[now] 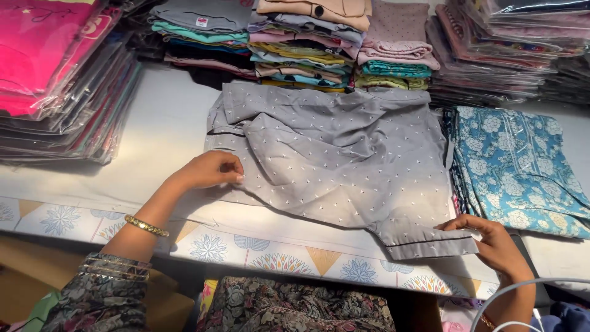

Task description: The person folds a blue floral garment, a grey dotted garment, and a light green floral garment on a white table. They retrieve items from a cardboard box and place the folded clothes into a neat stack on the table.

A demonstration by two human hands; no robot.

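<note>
A grey cotton garment with small white specks (344,154) is spread, half folded, on the white padded table (166,123), in front of the stacks of folded clothes (307,43). Its near left edge is pinched by the fingers of the left hand (212,169); the piped cuff of the sleeve (430,243) is gripped between thumb and fingers of the right hand (491,243). Uneven tension is the risk here: were one side drawn harder, the folded panel could be skewed and creased. The cuff lies at the table's edge and could be let slip over it. The blue floral fabric in clear wrap (516,166), just beside, could be snagged.
</note>
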